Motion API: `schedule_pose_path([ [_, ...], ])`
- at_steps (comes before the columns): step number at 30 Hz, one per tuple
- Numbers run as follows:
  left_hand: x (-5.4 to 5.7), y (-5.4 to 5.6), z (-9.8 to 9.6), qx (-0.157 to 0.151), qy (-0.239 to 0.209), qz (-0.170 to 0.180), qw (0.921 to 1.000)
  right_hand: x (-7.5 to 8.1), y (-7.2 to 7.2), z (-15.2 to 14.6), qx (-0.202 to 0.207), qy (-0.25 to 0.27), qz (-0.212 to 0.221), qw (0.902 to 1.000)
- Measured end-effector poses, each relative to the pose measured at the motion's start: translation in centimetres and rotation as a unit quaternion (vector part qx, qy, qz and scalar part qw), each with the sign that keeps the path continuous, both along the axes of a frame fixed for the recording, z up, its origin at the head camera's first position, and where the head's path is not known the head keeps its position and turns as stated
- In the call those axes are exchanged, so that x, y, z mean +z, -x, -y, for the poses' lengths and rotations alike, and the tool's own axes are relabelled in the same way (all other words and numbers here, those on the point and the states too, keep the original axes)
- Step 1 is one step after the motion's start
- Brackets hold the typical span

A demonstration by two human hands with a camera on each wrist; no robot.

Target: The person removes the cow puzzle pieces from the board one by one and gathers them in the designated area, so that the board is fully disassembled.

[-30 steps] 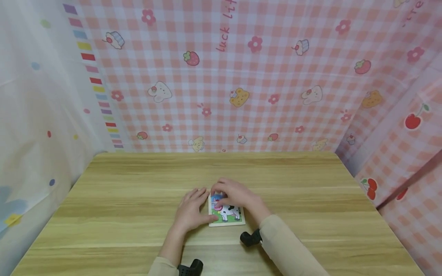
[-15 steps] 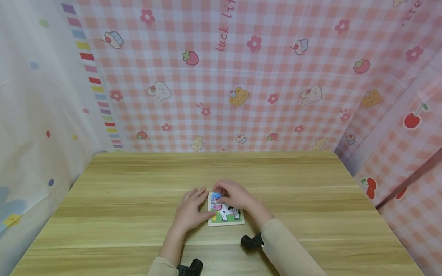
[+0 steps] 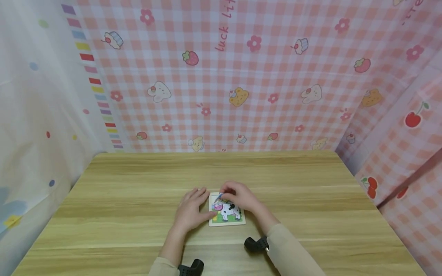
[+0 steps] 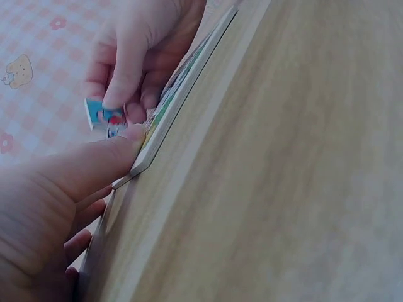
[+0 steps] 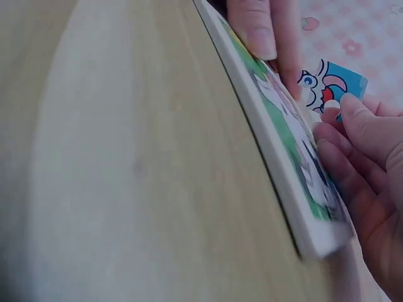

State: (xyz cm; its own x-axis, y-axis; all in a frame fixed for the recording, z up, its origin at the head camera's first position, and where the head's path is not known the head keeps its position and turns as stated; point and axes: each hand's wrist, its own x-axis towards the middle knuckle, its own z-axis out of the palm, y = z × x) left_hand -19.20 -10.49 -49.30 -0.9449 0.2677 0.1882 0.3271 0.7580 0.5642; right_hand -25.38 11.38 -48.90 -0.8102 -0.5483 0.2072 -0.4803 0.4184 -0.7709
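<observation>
A small wooden jigsaw puzzle (image 3: 228,212) with a cow picture and a pale frame lies on the table. My right hand (image 3: 239,196) pinches a blue puzzle piece (image 5: 340,83) between thumb and fingers, tilted up over the board's upper left. Part of the cow's face, with an eye and a red patch, shows on that piece in the right wrist view. My left hand (image 3: 191,211) rests at the board's left side. Its thumb (image 4: 107,160) lies on the lower left corner, and its other fingers stretch out along the left edge.
The wood-grain table (image 3: 138,180) extends on all sides of the board. A pink checked cloth (image 3: 221,76) hangs behind it, with white cloth (image 3: 41,115) on the left. Black wrist devices (image 3: 257,244) sit on both sleeves.
My right hand has drawn slightly right and toward me, lifting the puzzle piece out of the upper left of the picture. My left hand stays in nearly the same place.
</observation>
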Motion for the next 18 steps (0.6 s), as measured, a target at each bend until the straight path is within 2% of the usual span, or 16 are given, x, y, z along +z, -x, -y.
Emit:
schedule_pose_path([
  [7,0.0,0.0,-0.1,0.002,-0.007,0.001,1.0000,0.5,-0.6,-3.1,-0.022,0.049,0.031,0.9981],
  [13,-0.1,-0.1,-0.1,-0.002,-0.008,-0.005,1.0000,0.5,-0.5,-8.0,-0.059,0.100,0.069,0.9908],
  [18,-0.2,0.0,-0.1,0.003,-0.006,0.010,0.9999,0.3,-0.7,-12.0,-0.091,0.113,0.066,0.9872],
])
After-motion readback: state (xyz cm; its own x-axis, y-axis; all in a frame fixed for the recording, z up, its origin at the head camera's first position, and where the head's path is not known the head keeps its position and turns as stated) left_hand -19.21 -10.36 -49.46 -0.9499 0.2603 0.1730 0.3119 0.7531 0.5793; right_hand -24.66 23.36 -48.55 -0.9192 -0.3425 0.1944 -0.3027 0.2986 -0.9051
